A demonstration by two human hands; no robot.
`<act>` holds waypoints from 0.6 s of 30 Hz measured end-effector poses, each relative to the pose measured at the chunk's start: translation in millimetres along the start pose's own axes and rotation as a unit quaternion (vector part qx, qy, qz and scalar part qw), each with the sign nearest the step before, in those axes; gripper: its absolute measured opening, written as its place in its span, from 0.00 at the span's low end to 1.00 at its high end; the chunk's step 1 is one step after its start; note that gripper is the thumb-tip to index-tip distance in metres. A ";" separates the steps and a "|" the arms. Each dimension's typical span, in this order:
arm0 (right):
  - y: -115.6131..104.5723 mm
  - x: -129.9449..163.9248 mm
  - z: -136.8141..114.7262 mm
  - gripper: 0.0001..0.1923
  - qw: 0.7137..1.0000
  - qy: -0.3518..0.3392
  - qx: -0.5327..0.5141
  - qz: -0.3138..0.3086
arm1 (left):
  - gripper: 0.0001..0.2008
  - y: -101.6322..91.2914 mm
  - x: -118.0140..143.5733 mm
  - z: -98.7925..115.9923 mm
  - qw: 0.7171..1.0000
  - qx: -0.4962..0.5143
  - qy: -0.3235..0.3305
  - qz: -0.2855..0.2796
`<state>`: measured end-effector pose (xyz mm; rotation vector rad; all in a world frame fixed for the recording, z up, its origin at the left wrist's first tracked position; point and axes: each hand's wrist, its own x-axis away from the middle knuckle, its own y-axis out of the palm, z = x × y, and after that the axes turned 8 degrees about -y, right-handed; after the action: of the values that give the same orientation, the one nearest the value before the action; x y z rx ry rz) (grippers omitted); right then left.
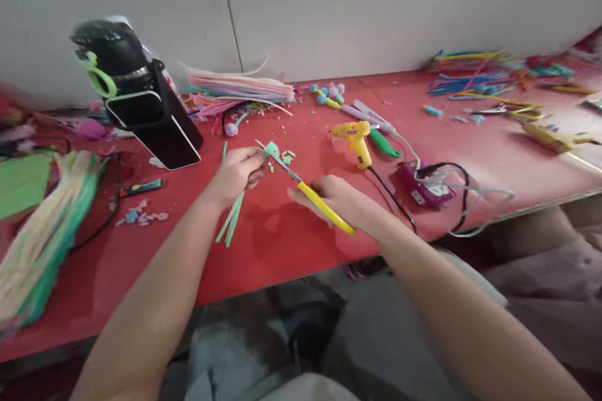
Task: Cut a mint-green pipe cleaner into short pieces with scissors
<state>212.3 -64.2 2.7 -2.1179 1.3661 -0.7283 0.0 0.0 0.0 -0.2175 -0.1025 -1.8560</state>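
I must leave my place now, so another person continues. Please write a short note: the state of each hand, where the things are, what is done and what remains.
Left hand: closed on a bundle of green pipe cleaners, above the red table.
Right hand: closed on yellow-handled scissors, blades at the bundle's upper end.
Nearby: yellow glue gun standing to the right, phone leaning to the left.
Done: small green cut pieces lie by the blades.
Left: most of the bundle is uncut.
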 end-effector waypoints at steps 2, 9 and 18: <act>0.0 -0.4 0.7 0.32 1.000 -0.004 0.002 -0.002 | 0.10 1.2 1.1 0.7 1.000 -0.006 0.003 -0.008; 0.5 0.7 -0.3 0.31 1.000 0.008 0.029 -0.004 | 0.09 -1.9 2.5 0.8 1.000 -0.020 0.007 -0.019; -5.4 -5.9 -9.6 0.26 0.982 0.094 0.164 0.000 | 0.11 3.7 -9.5 -2.1 0.996 0.031 -0.070 -0.037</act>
<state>207.2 -58.1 12.4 -1.8262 1.2399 -1.0942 6.0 7.4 -4.1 -0.3031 -0.2681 -1.9066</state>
